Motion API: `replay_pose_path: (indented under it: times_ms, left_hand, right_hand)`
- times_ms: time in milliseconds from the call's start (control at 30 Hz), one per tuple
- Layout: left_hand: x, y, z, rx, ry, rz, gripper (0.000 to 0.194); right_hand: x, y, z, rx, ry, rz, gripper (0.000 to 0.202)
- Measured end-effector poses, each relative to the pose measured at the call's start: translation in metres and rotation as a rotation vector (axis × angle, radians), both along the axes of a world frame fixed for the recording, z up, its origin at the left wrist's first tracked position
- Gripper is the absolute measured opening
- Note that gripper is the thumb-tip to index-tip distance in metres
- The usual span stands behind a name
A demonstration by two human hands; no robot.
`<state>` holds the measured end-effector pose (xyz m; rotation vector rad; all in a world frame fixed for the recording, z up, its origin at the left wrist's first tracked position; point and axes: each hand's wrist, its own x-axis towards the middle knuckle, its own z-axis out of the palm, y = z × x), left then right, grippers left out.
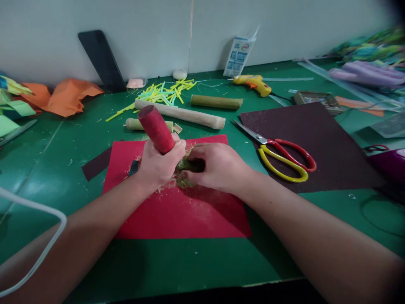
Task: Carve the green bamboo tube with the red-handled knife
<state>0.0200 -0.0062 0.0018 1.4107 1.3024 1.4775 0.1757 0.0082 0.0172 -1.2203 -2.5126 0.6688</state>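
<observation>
My left hand (161,164) is closed round the red cylindrical handle (156,128) of a tool, tilted up and to the left; its working end is hidden. A small dark flat piece (133,168) shows just left of that hand. My right hand (217,166) curls its fingers and thumb round a short green bamboo piece (185,165), close beside the left hand. Both hands are over a red sheet (190,215), where fine pale shavings (164,185) lie scattered round them.
Red-and-yellow-handled scissors (284,160) lie on a dark brown sheet (332,143) at right. Behind the hands are a pale stick (180,115), bamboo lengths (217,102), yellow-green strips (158,93) and a yellow glue gun (256,84). A white cable (60,223) loops at lower left.
</observation>
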Motion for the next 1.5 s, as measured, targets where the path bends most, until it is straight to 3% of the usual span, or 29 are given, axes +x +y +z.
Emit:
replay_pose_path:
  times_ms: [200, 333, 700, 1067, 1233, 1500]
  left_hand:
    - [-0.0034, -0.0042, 0.0007, -0.068, 0.111, -0.108, 0.032]
    - [-0.0026, -0.0023, -0.0017, -0.025, -0.037, 0.015, 0.033]
    - [0.0019, 0.0009, -0.0021, -0.013, -0.083, 0.036, 0.028]
    - [-0.0041, -0.0057, 0.0039, -0.085, 0.062, -0.125, 0.033]
    - [-0.0023, -0.0017, 0.0010, -0.061, -0.075, 0.004, 0.028]
    - [0.0007, 0.0016, -0.0003, -0.038, -0.061, 0.043, 0.029]
  right_hand:
    - [0.0013, 0.0011, -0.0012, 0.006, 0.011, 0.021, 0.017]
    - [0.0023, 0.0023, -0.0028, 0.062, -0.021, 0.026, 0.020]
    - [0.0007, 0.0025, -0.0007, 0.049, -0.013, 0.010, 0.020]
    - [0.0009, 0.0003, 0.0014, 0.000, 0.005, 0.022, 0.015]
    - [0.0011, 0.0014, -0.0005, 0.033, -0.020, 0.020, 0.019]
    - [0.0006, 0.0014, -0.0002, 0.023, -0.018, 0.009, 0.020]
